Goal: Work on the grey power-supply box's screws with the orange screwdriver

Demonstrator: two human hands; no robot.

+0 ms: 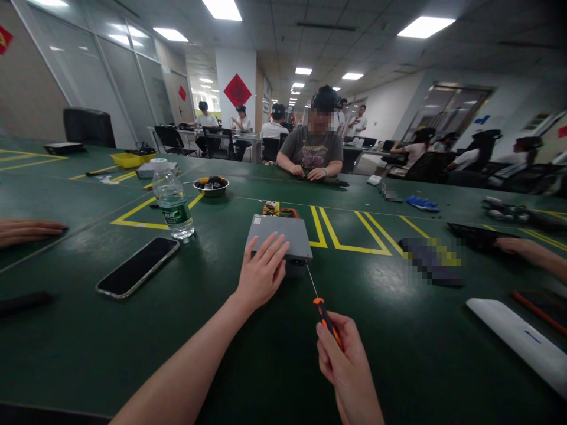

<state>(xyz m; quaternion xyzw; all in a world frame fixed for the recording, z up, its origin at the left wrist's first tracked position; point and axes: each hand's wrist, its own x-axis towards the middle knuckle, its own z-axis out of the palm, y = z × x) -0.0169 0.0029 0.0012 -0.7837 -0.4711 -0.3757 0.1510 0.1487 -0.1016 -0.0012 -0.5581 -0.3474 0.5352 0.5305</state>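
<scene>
A grey metal computer power supply (290, 231) lies on the green table (212, 342), its bundle of coloured cables (283, 211) coming out at the far side. My left hand (264, 268) rests on top of the box with the fingers stretched out and a little spread. In my right hand (343, 354), the fingers wrap round the orange and black handle of a screwdriver (325, 319). The thin shaft points away from me, and its tip is at the near right corner of the box. Whether the tip sits in a screw is too small to tell.
Left of the box are a water bottle (173, 206), a phone (137, 267) and a metal bowl (211, 186) of tools. A white long object (518, 336) lies at right. Other people's hands rest at both sides (31, 231); a person (310, 147) sits opposite.
</scene>
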